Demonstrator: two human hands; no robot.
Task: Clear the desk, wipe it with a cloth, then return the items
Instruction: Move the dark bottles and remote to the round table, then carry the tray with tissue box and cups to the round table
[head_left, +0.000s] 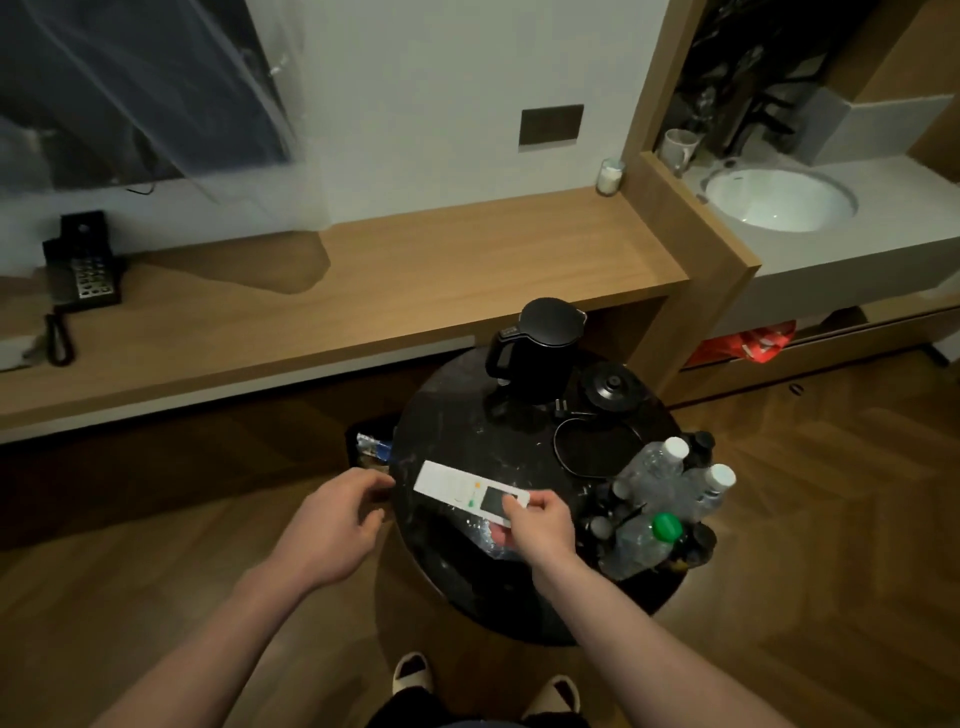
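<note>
A long wooden desk (415, 270) runs along the wall. On it are a black telephone (83, 275) at the left and a small glass jar (609, 176) at the far right. In front stands a round black side table (457, 415). My right hand (540, 525) pinches the near end of a white remote control (462, 486) that lies on this table. My left hand (337, 525) hovers at the table's left edge, fingers curled, holding nothing that I can see.
On the round table stand a black kettle (540, 343), its base (610, 387) with a cord, and several plastic water bottles (660, 499). A sink (779, 200) and a mug (678, 148) are at the right. A bin (371, 449) sits under the desk.
</note>
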